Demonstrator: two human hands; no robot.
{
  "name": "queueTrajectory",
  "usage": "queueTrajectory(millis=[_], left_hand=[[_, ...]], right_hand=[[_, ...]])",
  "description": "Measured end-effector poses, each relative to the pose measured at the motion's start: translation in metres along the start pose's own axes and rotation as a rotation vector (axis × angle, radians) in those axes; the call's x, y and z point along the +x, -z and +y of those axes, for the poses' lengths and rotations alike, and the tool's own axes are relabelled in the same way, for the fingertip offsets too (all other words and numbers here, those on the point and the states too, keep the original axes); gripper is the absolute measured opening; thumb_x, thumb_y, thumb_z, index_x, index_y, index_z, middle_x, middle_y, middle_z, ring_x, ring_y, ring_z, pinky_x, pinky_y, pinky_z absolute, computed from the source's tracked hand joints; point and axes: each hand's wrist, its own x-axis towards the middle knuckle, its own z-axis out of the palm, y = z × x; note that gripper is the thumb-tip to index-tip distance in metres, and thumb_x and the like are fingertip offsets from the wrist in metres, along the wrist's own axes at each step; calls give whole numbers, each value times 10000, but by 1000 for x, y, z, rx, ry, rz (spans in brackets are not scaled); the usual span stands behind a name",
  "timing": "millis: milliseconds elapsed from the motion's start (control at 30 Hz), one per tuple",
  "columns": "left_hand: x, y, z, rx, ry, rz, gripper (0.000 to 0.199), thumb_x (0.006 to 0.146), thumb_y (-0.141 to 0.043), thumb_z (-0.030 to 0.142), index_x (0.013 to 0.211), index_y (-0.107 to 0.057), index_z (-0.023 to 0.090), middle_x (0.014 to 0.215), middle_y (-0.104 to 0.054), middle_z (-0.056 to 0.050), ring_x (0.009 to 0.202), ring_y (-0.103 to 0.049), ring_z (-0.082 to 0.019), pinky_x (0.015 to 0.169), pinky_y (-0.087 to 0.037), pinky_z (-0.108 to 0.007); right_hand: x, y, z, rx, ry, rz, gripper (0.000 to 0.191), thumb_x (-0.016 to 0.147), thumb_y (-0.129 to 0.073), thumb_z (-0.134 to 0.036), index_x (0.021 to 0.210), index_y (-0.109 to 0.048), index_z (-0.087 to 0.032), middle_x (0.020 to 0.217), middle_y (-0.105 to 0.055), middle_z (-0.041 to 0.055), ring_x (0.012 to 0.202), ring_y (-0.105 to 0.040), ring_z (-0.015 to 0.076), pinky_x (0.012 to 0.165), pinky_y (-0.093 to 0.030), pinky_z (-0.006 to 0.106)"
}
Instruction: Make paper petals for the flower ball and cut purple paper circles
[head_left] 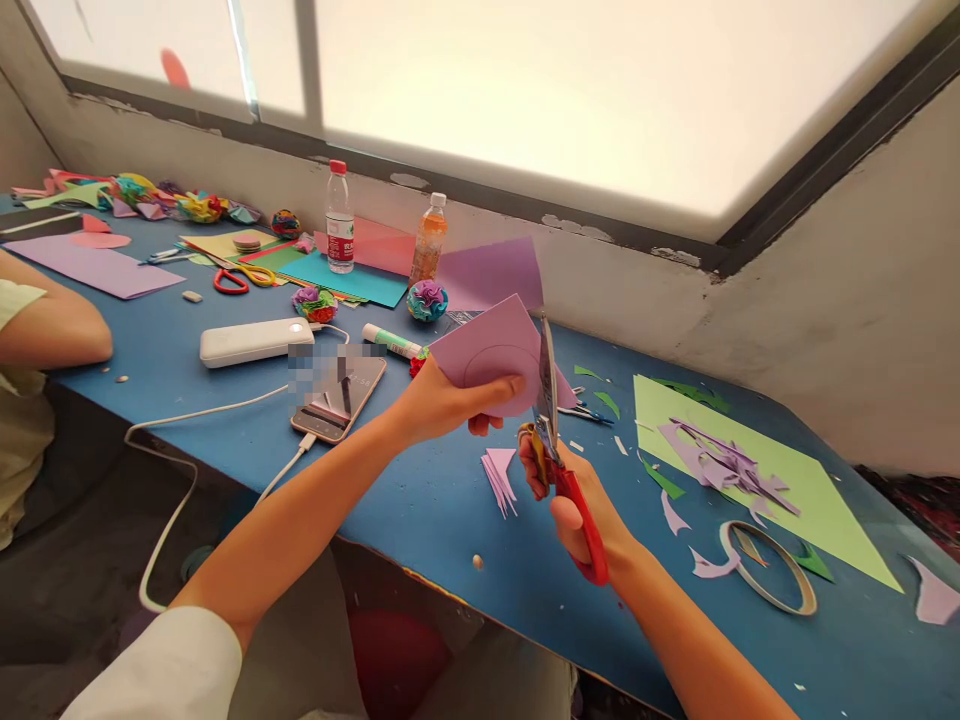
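My left hand [442,400] grips a purple sheet of paper [491,345], thumb on top, fingers beneath. A round outline is drawn on the sheet. In my right hand [574,500] are red-handled scissors [581,515], their blades pointing up and away from me at the sheet's right edge. Whether the blades touch the paper is hard to tell. On the blue table [442,520], below the sheet, lie several thin purple paper pieces [499,480]. A larger purple sheet [495,270] stands behind the held one.
At right, a light green sheet [832,510] bears purple scraps, with a tape ring [765,570] nearby. A phone [341,400], power bank [255,342], glue stick [391,341] and two bottles [340,220] are left of centre. Another person's arm [52,320] rests at far left.
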Motion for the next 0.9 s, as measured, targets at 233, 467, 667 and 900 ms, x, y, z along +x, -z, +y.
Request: queueTrajectory(millis=[233,467,667,900], left_hand=[[3,12,7,56,47,-53,213,711,-693,300,784,-573,139,526,-558,30,394,-492,-61,352,-407,-170],[3,24,15,127,73,-138,171,722,-679,261,767,-558,150,509,-554,43,369,-495,-60,335,-390,-157],[3,31,24,154,111,-164,152,693,-680,210,770,-564,147,530,-560,42,356,-492,-55,323,-381,-151],[1,43,28,235,128,-215,84,723,-655,192,754,-592,145,558,-586,26,392,-524,-67,329,-396,-150]], right_hand=[[-2,2,1,-38,-33,-17,878,516,-303,-1002,850,-469,-208,729,-458,9,553,-377,121,482,-380,294],[0,4,3,-81,-63,-55,582,747,-432,-795,785,-433,-215,679,-465,8,543,-383,127,471,-385,284],[0,2,3,-122,-63,-107,348,848,-451,-550,746,-393,-222,605,-479,-1,534,-352,120,469,-383,261],[1,2,4,-173,-59,-138,490,843,-378,-706,741,-395,-228,591,-512,8,529,-388,125,450,-377,247]])
